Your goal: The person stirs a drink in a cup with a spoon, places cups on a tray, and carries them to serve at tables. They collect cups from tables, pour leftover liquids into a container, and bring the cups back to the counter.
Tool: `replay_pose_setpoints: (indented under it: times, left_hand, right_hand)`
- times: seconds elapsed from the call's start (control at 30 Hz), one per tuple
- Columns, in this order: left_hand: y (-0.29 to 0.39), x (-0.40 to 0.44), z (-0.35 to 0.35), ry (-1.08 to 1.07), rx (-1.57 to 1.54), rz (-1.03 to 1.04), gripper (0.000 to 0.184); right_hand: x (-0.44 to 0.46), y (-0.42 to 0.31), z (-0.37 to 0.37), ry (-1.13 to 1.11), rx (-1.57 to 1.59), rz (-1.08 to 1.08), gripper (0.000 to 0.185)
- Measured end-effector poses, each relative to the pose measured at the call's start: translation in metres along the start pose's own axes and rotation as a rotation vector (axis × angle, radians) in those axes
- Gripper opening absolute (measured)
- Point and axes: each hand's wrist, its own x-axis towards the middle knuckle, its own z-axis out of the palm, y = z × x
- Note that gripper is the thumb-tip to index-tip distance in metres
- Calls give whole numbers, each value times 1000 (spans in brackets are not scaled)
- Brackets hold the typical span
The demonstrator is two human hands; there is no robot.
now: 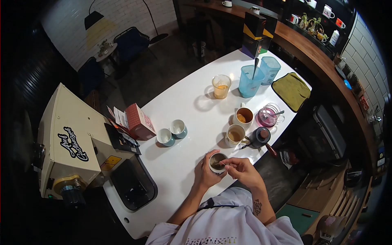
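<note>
Close to the table's near edge, my left hand [209, 176] is wrapped round a small cup [212, 157] with dark contents. My right hand [244, 171] is closed in a pinch over the cup's mouth. Its fingertips hold something thin that dips into the cup, too small to make out. Just beyond stands a mug [230, 141] with a light brown drink. Behind it is another mug [237, 119] with an orange-brown drink. A black-topped vessel [261, 139] with a wooden handle stands to the right of the mugs.
Two small cups [165, 137] and a red box [139, 122] stand left, beside a cream machine [69, 139]. Farther back are a glass [221, 92], blue pitchers [249, 87], a glass pot [267, 116] with pink liquid, a green cloth [291, 90] and black boxes [254, 34].
</note>
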Motion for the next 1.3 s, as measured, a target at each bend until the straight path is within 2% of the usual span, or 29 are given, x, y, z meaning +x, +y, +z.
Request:
replay_pose_setpoints:
  times: [0.2, 0.27, 0.4, 0.6, 0.67, 0.7, 0.77, 0.87, 1.0, 1.1, 1.17, 1.3]
  left_hand:
    - [1, 0, -1, -20, 1, -20, 75]
    - [2, 1, 0, 7, 15, 12, 76]
    - [2, -1, -1, -10, 42, -17, 75]
    - [5, 1, -2, -1, 30, 9, 76]
    - [6, 0, -3, -26, 31, -45, 75]
    - [5, 0, -2, -21, 32, -47, 75]
    - [2, 0, -1, 8, 17, 16, 75]
    - [3, 1, -1, 1, 9, 4, 76]
    - [4, 1, 0, 12, 2, -5, 76]
    - [1, 0, -2, -8, 14, -23, 76]
    - [0, 0, -1, -2, 21, 5, 77]
    - [5, 0, -1, -2, 22, 2, 77]
  right_hand:
    - [-4, -11, 1, -9, 5, -36, 27]
    - [2, -1, 2, 68, -35, -87, 26]
    - [-2, -4, 3, 73, -22, -12, 26]
    - [0, -6, 1, 42, -3, -80, 29]
    - [3, 3, -4, 46, -47, 74, 30]
    - [3, 1, -2, 41, -49, 76, 30]
    - [0, -5, 5, 64, 14, -34, 27]
    - [-2, -12, 7, 70, 24, -120, 28]
    - [4, -2, 4, 92, -16, -101, 28]
    - [2, 0, 2, 25, 21, 25, 30]
    - [-2, -8, 7, 49, 37, -73, 27]
    - [0, -8, 2, 57, 16, -107, 28]
